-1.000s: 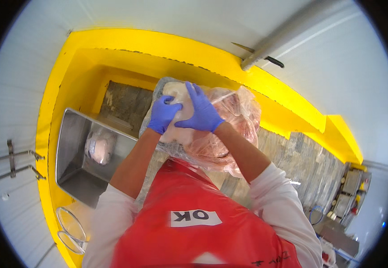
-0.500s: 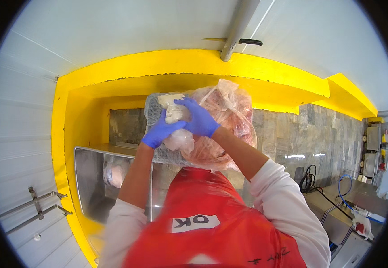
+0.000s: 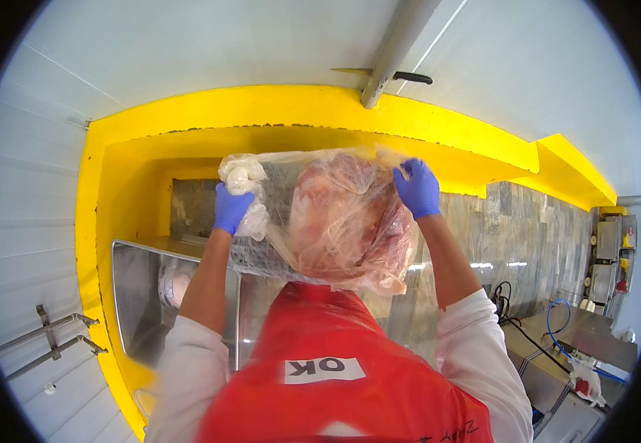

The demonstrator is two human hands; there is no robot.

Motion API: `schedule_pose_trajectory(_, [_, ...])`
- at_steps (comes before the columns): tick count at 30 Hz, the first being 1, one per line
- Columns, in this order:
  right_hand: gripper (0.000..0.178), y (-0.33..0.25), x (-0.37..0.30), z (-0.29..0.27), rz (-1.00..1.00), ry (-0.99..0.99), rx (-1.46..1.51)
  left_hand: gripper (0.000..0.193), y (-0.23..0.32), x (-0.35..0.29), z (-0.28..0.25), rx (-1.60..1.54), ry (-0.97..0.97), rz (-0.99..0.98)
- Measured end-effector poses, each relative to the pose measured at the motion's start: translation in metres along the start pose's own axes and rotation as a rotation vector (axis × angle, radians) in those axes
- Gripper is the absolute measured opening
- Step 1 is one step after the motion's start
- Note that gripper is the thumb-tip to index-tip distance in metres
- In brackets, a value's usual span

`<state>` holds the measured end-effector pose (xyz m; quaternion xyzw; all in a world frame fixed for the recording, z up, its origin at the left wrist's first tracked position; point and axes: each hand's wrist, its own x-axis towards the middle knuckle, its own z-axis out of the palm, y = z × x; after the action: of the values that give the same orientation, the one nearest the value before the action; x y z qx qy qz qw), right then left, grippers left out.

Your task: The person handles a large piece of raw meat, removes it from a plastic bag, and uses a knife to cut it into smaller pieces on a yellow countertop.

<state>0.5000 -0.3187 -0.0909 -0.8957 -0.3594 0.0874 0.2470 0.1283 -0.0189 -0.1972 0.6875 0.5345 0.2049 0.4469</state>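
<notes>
A large pink piece of raw meat lies in front of me, loosely covered by a clear plastic bag. Under its left side shows a greyish, mesh-patterned surface. My left hand, in a blue glove, is closed on a whitish bunch of crumpled plastic left of the meat. On the far right side, my right hand, also gloved in blue, has its fingers curled on the edge of the bag. Between the two hands the film stretches across the meat's far side.
A steel basin stands at the left with a wrapped pale package in it. A yellow ledge runs along the far side. A black-handled knife sits at a grey pole. Steel equipment with cables stands right.
My hands have parted: the left went left with the bunched plastic, the right went right to the bag's far edge. More of the meat now shows between them.
</notes>
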Motion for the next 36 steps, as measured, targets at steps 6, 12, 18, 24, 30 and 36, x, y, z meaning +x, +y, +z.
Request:
schedule_pose_trajectory(6, [0.055,-0.009,0.056,0.022,-0.011,-0.051,-0.074,0.048,0.033,-0.027,-0.007,-0.499,-0.356,-0.114])
schedule_pose_trajectory(12, [0.046,0.061,0.107,0.050,0.302,-0.402,-0.130,0.054,0.016,-0.039,0.050,-0.544,-0.555,-0.293])
schedule_pose_trajectory(18, [0.096,0.028,0.026,0.023,0.337,0.032,0.114,0.048,0.013,-0.049,0.046,-0.826,-0.762,-0.679])
schedule_pose_trajectory(24, [0.069,-0.018,-0.120,0.006,0.365,0.056,-0.041,0.044,-0.020,-0.050,0.068,-0.958,-0.765,-0.871])
schedule_pose_trajectory(30, [0.022,0.006,-0.150,-0.021,0.510,-0.151,0.231,0.044,-0.001,-0.050,0.061,-0.773,-0.648,-0.796])
schedule_pose_trajectory(36, [0.023,0.044,-0.205,-0.045,0.361,0.101,0.128,0.044,-0.003,-0.051,0.064,-0.706,-0.611,-0.723])
